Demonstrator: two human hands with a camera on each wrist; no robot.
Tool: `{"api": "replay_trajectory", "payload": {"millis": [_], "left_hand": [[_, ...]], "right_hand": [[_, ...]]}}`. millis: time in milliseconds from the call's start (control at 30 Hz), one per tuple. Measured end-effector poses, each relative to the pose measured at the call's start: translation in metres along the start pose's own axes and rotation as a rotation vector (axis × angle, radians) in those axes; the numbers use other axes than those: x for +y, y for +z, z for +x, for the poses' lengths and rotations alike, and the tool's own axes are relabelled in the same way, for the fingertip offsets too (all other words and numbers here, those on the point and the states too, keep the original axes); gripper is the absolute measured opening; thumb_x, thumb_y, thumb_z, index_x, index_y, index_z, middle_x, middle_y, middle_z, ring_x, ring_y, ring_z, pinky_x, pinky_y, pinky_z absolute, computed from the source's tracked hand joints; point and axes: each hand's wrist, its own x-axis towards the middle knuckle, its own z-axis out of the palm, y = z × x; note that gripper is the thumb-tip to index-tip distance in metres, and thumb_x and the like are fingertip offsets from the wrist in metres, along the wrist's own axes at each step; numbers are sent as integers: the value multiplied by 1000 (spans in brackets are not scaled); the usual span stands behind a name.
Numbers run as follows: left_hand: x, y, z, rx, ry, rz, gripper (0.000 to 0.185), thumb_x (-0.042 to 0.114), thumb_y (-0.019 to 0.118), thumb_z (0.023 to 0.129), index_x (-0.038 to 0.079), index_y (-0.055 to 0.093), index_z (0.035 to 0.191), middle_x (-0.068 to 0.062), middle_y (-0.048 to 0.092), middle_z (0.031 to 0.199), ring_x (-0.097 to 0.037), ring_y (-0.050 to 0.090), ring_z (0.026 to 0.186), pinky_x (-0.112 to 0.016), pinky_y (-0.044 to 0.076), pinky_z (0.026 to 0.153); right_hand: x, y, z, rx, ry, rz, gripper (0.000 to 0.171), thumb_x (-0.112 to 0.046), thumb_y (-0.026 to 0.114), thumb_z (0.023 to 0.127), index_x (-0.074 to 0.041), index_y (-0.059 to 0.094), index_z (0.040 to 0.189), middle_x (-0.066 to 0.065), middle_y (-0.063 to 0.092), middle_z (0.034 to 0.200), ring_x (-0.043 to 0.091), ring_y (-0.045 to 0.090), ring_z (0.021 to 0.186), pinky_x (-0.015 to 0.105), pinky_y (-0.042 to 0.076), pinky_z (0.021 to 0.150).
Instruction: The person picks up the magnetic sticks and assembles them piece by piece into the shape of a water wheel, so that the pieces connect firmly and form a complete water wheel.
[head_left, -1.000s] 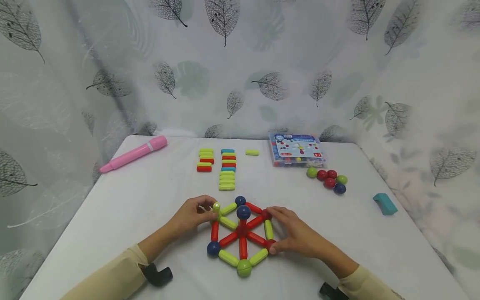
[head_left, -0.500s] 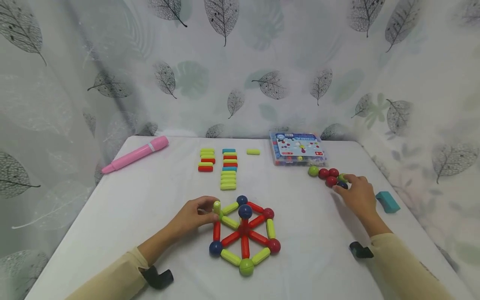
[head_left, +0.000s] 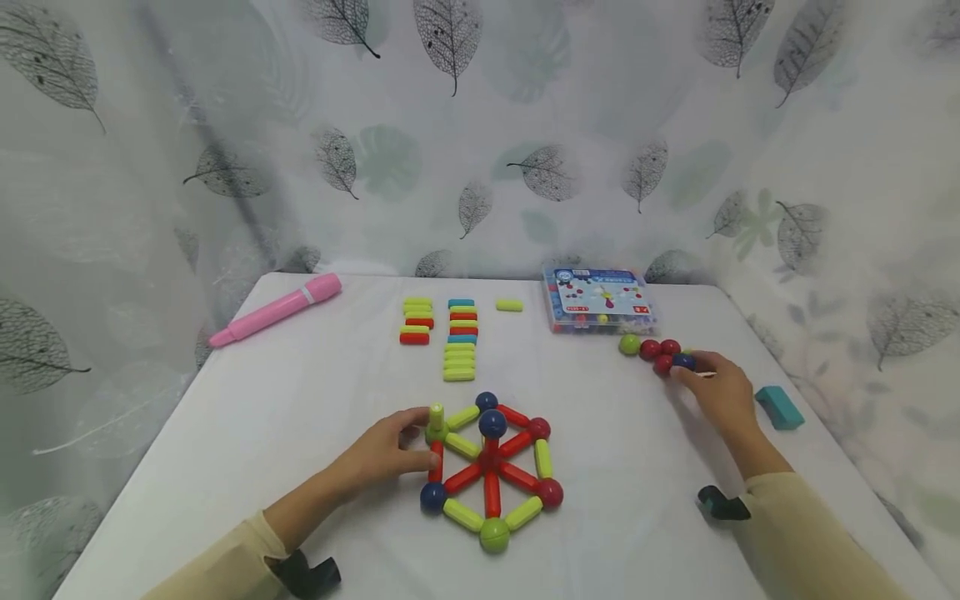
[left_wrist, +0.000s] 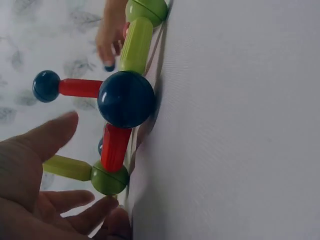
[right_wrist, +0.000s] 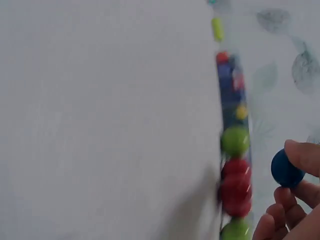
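Observation:
A wheel-shaped frame of magnetic rods and balls (head_left: 488, 461) lies on the white table, with a blue ball (head_left: 492, 423) standing raised on a red rod at its centre. My left hand (head_left: 390, 446) is at the frame's left side, fingertips right at a green ball (left_wrist: 109, 178) that bears an upright yellow-green rod (head_left: 437, 416). Its thumb is spread away from the fingers. Over at the right, my right hand (head_left: 716, 390) pinches a loose blue ball (right_wrist: 286, 169) between thumb and fingers, lifted off the table beside the loose red balls (head_left: 663, 364).
Behind the frame, short coloured rods (head_left: 459, 351) lie in two columns, with a single yellow-green rod (head_left: 509, 305) apart. A clear lidded box (head_left: 602, 300) stands at the back right. A pink marker-shaped object (head_left: 276, 312) lies back left, a teal block (head_left: 780, 407) far right.
My right hand has left the frame's right side, reached to the loose balls and picked up the blue one. My left thumb has moved off the green ball, down beside the red rod.

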Motion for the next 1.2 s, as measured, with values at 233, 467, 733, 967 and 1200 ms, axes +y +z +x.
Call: {"api": "replay_trajectory", "payload": {"millis": [233,467,733,967,1200], "left_hand": [[0,4,-10,-30,89,136,103,41,90,75,6,37,157,-12,47,153,-36,41,142,-59,44,109],[-2,10,-11,-33,177,159,106,40,90,75,2,34,157,-14,46,154,-37,38,141,-62,40,111],[-2,12,-10,-34,206,161,105,39,89,77,2,33,158,-15,45,154,-38,37,142,-64,40,111],[-4,12,-10,-40,223,140,104,39,88,78,4,32,158,-13,45,154,-37,35,143,-63,40,111],[-4,11,-10,-18,210,94,86,41,77,90,8,36,158,-9,47,155,-36,36,146,-63,38,113]], "right_hand": [[-113,35,-36,-323,-203,446,63,-39,70,97,-9,50,149,16,54,140,27,53,122,32,50,100],[-201,89,-78,-538,-424,320,44,-32,75,92,-18,64,132,2,67,120,25,61,110,36,56,90],[-233,125,-94,-621,-490,97,37,-29,76,89,-20,71,124,-6,69,111,25,59,111,35,55,84],[-237,133,-94,-650,-506,54,34,-28,77,89,-20,72,121,-8,70,107,21,59,103,33,53,85],[-242,134,-96,-653,-517,33,34,-27,78,89,-19,71,122,-7,70,106,17,60,99,32,54,83]]}}
